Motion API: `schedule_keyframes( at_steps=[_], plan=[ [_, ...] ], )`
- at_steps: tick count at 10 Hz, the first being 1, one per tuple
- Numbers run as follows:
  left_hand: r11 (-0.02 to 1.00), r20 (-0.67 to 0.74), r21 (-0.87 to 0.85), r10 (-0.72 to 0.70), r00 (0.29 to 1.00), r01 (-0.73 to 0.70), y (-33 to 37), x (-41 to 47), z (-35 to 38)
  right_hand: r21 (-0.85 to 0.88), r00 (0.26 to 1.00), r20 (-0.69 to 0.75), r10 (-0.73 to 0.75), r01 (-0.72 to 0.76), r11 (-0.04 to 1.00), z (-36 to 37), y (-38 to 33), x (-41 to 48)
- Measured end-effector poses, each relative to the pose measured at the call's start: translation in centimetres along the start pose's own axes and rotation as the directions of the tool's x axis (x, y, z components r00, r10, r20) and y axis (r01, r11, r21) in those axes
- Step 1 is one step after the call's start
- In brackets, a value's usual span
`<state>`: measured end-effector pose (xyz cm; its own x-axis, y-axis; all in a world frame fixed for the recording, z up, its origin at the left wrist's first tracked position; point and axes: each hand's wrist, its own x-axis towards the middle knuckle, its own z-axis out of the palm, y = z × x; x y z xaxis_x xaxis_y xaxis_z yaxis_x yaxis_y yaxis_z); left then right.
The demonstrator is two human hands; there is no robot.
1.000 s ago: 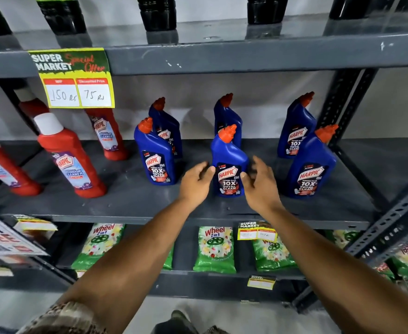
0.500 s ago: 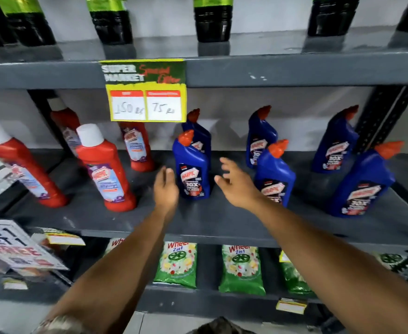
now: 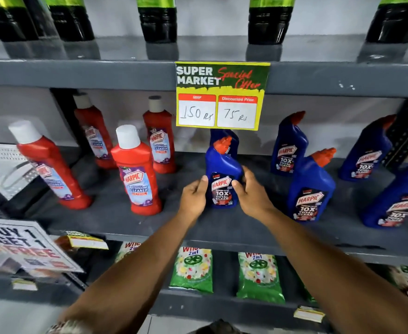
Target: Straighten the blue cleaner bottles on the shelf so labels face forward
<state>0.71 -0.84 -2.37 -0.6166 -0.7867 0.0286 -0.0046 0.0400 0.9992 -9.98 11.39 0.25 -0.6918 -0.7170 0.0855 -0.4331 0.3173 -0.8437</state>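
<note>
Head view of a grey metal shelf [image 3: 116, 220] stocked with cleaner bottles. Both hands close on the front-left blue bottle [image 3: 223, 172], which stands upright on the shelf with its orange cap [image 3: 223, 143] angled up to the right and its label [image 3: 221, 190] turned toward the camera. The left hand [image 3: 193, 197] clasps the bottle's left side, thumb on the label's edge; the right hand [image 3: 252, 194] clasps its right side, thumb on the label and fingers wrapped round the back. A second blue bottle [image 3: 231, 138] stands directly behind, mostly hidden by the held one and by the yellow price sign [image 3: 222, 95] hanging from the shelf above. To the right stand four more blue bottles: one at the back [image 3: 288, 145], one nearer the front [image 3: 310, 189], one at the back right [image 3: 364, 150] and one at the right edge of view [image 3: 398, 198], all with labels toward the camera. To the left stand four red bottles [image 3: 136, 172] with white caps, well apart from the hands. Green packets [image 3: 193, 271] lie on the shelf below, and dark bottles [image 3: 158, 20] line the shelf above. A tilted white offer sign [image 3: 22, 247] sits at lower left.
</note>
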Motion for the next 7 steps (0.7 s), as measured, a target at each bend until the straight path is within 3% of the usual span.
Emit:
schedule_keyframes(
  at_steps=[3,6,7],
  plan=[
    [0.998,0.054,-0.065,0.029,0.998,-0.025,-0.1,-3.8,-1.3,0.003,0.999,0.032,0.012,-0.012,1.000,0.3,-1.0,-4.0],
    [0.999,0.032,-0.039,0.009,0.999,-0.008,0.2,-4.3,-1.1,-0.006,0.998,0.027,0.057,-0.057,0.998,0.3,-1.4,-4.2],
    [0.999,-0.044,0.000,-0.035,0.998,0.035,0.5,-4.5,-1.1,0.031,0.997,0.025,0.073,-0.074,0.997,0.2,-1.5,-4.5]
  ],
)
